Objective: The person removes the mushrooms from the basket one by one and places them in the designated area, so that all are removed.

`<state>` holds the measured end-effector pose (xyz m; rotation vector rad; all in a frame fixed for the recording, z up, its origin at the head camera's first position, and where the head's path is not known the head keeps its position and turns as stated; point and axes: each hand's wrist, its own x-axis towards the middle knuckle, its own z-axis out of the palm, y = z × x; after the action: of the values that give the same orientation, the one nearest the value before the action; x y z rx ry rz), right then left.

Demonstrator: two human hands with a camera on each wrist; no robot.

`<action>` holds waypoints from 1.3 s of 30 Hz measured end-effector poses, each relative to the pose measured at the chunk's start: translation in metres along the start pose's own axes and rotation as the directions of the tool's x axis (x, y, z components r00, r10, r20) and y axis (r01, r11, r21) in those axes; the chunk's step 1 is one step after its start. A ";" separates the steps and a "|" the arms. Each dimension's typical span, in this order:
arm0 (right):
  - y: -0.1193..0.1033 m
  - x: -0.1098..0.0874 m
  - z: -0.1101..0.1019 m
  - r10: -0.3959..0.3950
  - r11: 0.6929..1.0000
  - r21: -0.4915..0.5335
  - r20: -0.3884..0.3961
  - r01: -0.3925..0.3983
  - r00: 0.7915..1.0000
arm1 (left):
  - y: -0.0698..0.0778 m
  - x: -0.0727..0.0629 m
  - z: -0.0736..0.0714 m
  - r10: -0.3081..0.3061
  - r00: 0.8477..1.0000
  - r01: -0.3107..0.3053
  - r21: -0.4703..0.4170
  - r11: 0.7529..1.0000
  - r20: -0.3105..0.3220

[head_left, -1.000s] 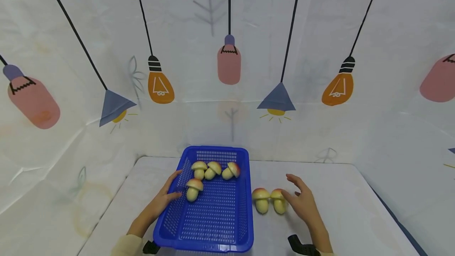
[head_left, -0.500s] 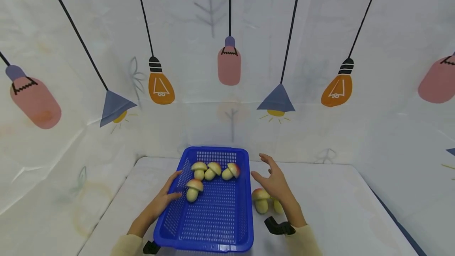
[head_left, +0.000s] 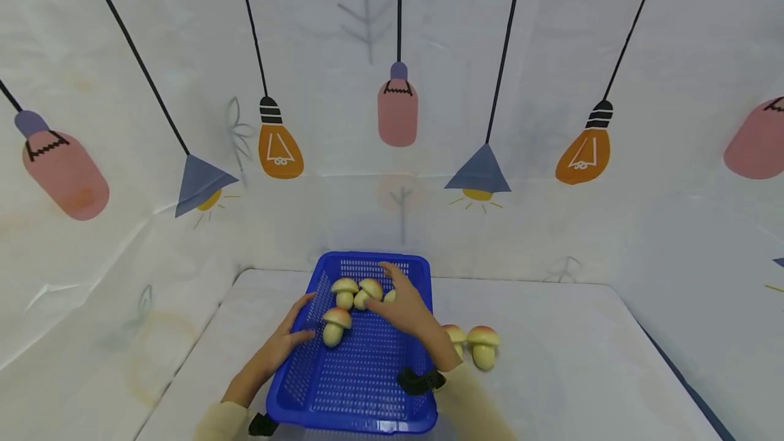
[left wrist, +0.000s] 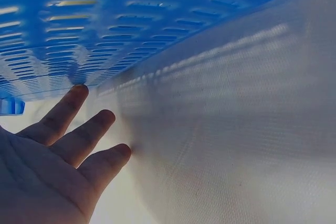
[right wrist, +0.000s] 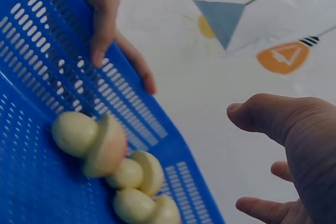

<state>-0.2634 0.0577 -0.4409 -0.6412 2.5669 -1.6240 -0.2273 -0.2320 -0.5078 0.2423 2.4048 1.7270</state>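
In the head view a blue perforated plastic basket (head_left: 355, 386) holds several toy mushrooms (head_left: 335, 327) with pale stems and reddish-yellow caps. My left hand (head_left: 278, 347) holds its left rim. In the right wrist view, that hand's thumb and one finger reach over the rim; in the left wrist view, three fingers (left wrist: 84, 137) extend below the basket's side. My right hand (head_left: 404, 308) hovers over the basket's far right part, fingers spread and holding nothing, partly hiding one mushroom. Outside, just right of the basket, stand two more mushrooms (head_left: 484, 347), one partly behind the right forearm.
The white table (head_left: 551, 359) extends to the right of the basket. Behind it hangs a white cloth backdrop (head_left: 490, 237) printed with lamps and bulbs. Black straps (head_left: 419, 381) sit at both wrists.
My right hand has moved left, from beside the two mushrooms outside, past the basket's right rim, to above the basket. The left hand and basket have hardly moved.
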 end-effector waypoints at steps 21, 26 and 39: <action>0.021 0.034 0.074 -0.025 0.985 -0.166 0.184 0.056 0.983 | -0.003 -0.002 0.001 -0.026 1.000 0.025 -0.025 0.999 -0.018; 0.026 0.034 0.079 0.027 0.983 -0.186 0.176 0.006 0.984 | -0.002 -0.001 0.000 -0.009 1.000 0.009 -0.025 1.000 -0.014; 0.027 0.032 0.082 0.016 0.980 -0.200 0.161 0.016 0.987 | -0.001 0.000 0.001 -0.018 1.000 0.017 -0.034 0.999 -0.009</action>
<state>-0.2813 -0.0148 -0.4953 -0.7518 2.6291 -1.2630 -0.2271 -0.2311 -0.5092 0.2084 2.3753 1.7634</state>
